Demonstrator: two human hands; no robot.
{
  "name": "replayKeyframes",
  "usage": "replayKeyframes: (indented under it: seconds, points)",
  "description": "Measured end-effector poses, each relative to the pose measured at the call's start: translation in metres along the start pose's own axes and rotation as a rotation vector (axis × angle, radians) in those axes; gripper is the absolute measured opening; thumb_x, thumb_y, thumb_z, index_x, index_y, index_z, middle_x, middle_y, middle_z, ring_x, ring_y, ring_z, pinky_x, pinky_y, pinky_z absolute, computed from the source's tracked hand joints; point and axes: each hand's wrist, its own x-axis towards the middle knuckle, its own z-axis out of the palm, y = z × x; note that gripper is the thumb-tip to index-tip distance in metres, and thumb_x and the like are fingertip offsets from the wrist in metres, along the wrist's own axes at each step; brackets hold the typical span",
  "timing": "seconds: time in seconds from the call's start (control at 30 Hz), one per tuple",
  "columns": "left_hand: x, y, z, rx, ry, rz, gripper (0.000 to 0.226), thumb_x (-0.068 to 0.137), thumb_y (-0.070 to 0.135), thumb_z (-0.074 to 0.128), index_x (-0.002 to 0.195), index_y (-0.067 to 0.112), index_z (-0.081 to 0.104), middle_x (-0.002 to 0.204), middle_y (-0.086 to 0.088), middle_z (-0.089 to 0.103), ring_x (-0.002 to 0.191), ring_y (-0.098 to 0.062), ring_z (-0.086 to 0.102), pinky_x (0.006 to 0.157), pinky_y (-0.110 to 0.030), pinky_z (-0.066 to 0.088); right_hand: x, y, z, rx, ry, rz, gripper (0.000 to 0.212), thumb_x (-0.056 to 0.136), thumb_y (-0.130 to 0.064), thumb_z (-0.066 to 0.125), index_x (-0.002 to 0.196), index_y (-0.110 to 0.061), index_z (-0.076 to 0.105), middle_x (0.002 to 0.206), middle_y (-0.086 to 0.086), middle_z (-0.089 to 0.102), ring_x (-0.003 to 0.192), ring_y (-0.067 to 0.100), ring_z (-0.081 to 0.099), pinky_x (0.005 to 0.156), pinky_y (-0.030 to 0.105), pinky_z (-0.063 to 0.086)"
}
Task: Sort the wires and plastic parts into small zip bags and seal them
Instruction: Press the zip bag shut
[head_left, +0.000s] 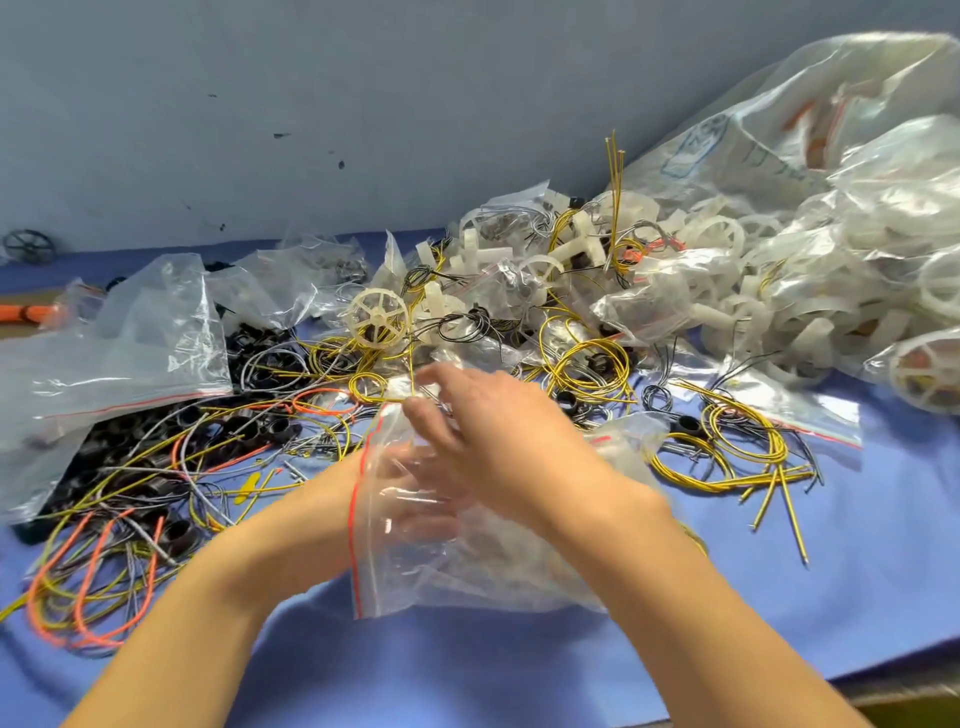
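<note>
Mid-filling: the left grip (413, 486) held the zip bag (467, 566) from behind its plastic. The right grip (498, 431), over it, curled at a yellow wire (371, 387) just beyond its fingertips; blur hid any pinch. Next, the wire likely needed coiling into the bag's mouth.

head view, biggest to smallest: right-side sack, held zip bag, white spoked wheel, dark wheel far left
1. sack
2. zip bag
3. white spoked wheel
4. dark wheel, farther back, so true size unsure
</note>
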Motion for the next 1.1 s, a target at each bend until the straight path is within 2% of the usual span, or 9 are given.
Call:
replayKeyframes:
  seconds: [0.13,0.23,0.37,0.47,0.53,0.6,0.73,0.87,1.1]
  points:
    - [-0.016,0.001,-0.020,-0.037,0.109,-0.024,0.043,0.082,0.034,0.056,0.102,0.000,0.073,0.101,-0.025,0.071,0.082,-0.029,0.073,0.060,-0.027,0.058,0.009,0.014,0.001,-0.015,-0.115,0.077,0.059,0.094,-0.069,0.031,0.101,-0.021,0.064,0.097,0.003,0.070,0.092,0.028,0.063,0.078,0.038,0.052]
    - [-0.034,-0.004,-0.037,0.020,0.060,-0.079,0.059,0.075,0.060,0.058,0.098,0.009,0.076,0.102,-0.020,0.073,0.078,-0.027,0.073,0.055,-0.027,0.057,0.019,0.008,0.006,0.076,-0.236,0.090,0.069,0.086,-0.078,0.037,0.092,-0.016,0.067,0.087,0.006,0.069,0.083,0.026,0.064,0.076,0.036,0.054]
    - [-0.049,-0.010,-0.034,0.293,-0.103,-0.084,0.064,0.055,0.067,0.081,0.101,0.023,0.074,0.091,-0.013,0.073,0.068,-0.024,0.063,0.055,-0.027,0.053,0.029,0.007,0.010,0.114,-0.269,0.085,0.048,0.091,-0.054,0.058,0.077,-0.009,0.064,0.075,0.008,0.064,0.074,0.027,0.060,0.059,0.028,0.045]
    - [-0.051,-0.006,-0.027,0.552,-0.080,0.015,0.025,0.075,0.051,0.074,0.091,0.032,0.071,0.072,-0.001,0.066,0.059,-0.011,0.059,0.058,-0.028,0.050,0.030,0.005,0.000,0.256,-0.160,0.068,0.034,0.094,-0.038,0.060,0.077,-0.009,0.063,0.073,0.010,0.061,0.069,0.022,0.055,0.057,0.030,0.040]
    - [-0.045,0.004,-0.030,0.605,0.164,0.135,0.005,0.083,0.042,0.073,0.086,0.038,0.070,0.086,0.000,0.069,0.072,-0.008,0.067,0.070,-0.026,0.049,0.028,0.007,-0.016,0.476,0.047,0.061,0.023,0.093,-0.035,0.063,0.084,-0.015,0.069,0.076,0.000,0.064,0.070,0.013,0.057,0.061,0.025,0.042]
    - [-0.041,0.031,-0.029,0.633,0.392,0.309,0.004,0.081,0.042,0.068,0.085,0.043,0.068,0.101,0.004,0.070,0.092,-0.001,0.065,0.085,-0.022,0.046,0.024,0.008,-0.040,0.725,0.311,0.034,0.013,0.091,-0.028,0.067,0.082,-0.019,0.070,0.071,-0.010,0.064,0.063,0.004,0.054,0.059,0.018,0.038]
    - [-0.045,0.095,-0.012,0.678,0.374,0.536,0.011,0.085,0.043,0.063,0.087,0.035,0.070,0.088,0.016,0.073,0.080,0.004,0.067,0.079,-0.025,0.051,0.013,0.007,-0.087,0.939,0.603,-0.035,0.010,0.090,-0.022,0.069,0.080,-0.020,0.069,0.065,-0.016,0.062,0.061,0.003,0.053,0.062,0.012,0.041]
    - [-0.050,0.132,0.010,0.887,0.764,0.973,0.005,0.089,0.038,0.066,0.092,0.034,0.067,0.085,0.023,0.067,0.073,0.007,0.060,0.062,-0.003,0.037,0.010,0.018,-0.106,1.037,0.749,-0.044,0.010,0.091,-0.024,0.068,0.082,-0.018,0.069,0.070,-0.014,0.062,0.062,0.004,0.054,0.064,0.014,0.044]
    - [-0.039,0.138,0.030,0.936,0.832,1.006,0.011,0.088,0.023,0.068,0.090,0.034,0.067,0.081,0.021,0.057,0.083,-0.009,0.055,0.071,-0.003,0.032,0.004,0.031,-0.085,1.082,0.676,0.089,0.009,0.089,-0.022,0.069,0.086,-0.016,0.074,0.076,-0.008,0.068,0.068,0.005,0.053,0.068,0.018,0.045]
